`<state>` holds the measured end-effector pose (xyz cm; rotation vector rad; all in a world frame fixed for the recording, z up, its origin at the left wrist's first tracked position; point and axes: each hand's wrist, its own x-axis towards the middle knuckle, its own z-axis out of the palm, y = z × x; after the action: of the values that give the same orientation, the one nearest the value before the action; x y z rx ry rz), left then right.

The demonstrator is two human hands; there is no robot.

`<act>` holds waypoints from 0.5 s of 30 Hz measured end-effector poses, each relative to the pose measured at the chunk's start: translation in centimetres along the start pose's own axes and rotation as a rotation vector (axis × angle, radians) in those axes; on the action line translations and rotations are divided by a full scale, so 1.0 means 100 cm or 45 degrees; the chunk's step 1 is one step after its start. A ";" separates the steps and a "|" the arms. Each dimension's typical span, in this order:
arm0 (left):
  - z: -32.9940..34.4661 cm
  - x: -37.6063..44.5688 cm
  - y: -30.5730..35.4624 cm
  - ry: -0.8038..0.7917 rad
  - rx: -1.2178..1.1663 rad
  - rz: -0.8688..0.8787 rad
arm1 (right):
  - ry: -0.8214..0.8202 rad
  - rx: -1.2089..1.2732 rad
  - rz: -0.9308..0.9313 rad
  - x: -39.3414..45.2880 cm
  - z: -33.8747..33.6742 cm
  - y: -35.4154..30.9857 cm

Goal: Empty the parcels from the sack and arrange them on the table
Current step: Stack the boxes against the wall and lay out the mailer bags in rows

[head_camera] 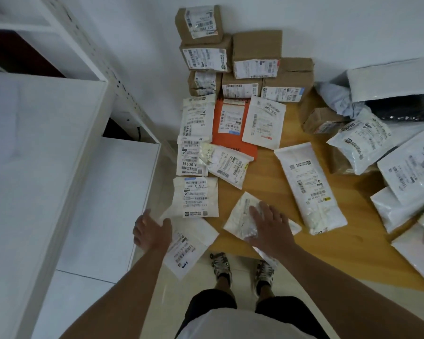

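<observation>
Parcels cover a wooden table [262, 184]. Brown cardboard boxes [255, 55] are stacked against the far wall. In front of them lie flat white mailers [196, 118] in a column and an orange envelope [230, 128]. My left hand [152, 231] holds the edge of a white mailer [189, 245] that overhangs the table's near left corner; its thumb lies on top. My right hand [269, 223] rests flat, fingers spread, on a crumpled white mailer [242, 216] near the front edge. A long white parcel [309, 187] lies to the right of it.
A loose heap of white poly bags [406, 172] and a small brown box [321, 123] fills the table's right side, with a dark sack opening [406, 108] behind. White shelving [47, 148] stands to the left. My feet [242, 267] are at the table's front edge.
</observation>
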<state>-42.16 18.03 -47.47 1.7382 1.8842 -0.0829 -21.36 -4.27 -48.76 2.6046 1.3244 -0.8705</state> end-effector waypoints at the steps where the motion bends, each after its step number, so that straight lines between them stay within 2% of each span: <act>1: -0.004 0.011 -0.007 -0.104 -0.082 -0.146 | 0.007 -0.019 -0.010 0.001 -0.002 0.001; 3: -0.005 0.020 -0.019 -0.299 -0.310 -0.317 | 0.026 -0.081 -0.048 0.002 -0.003 0.005; 4: -0.003 0.019 -0.022 -0.333 -0.371 -0.344 | 0.037 -0.111 -0.058 0.002 -0.003 0.007; 10: 0.003 0.009 -0.023 -0.248 -0.256 -0.391 | 0.030 -0.123 -0.079 0.000 -0.002 0.007; 15: 0.011 0.006 -0.025 -0.250 -0.347 -0.485 | 0.043 -0.147 -0.164 0.000 0.001 0.003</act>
<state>-44.11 17.74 -49.52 1.1375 1.9517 -0.1296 -21.15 -4.51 -48.93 2.4809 1.5175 -0.7450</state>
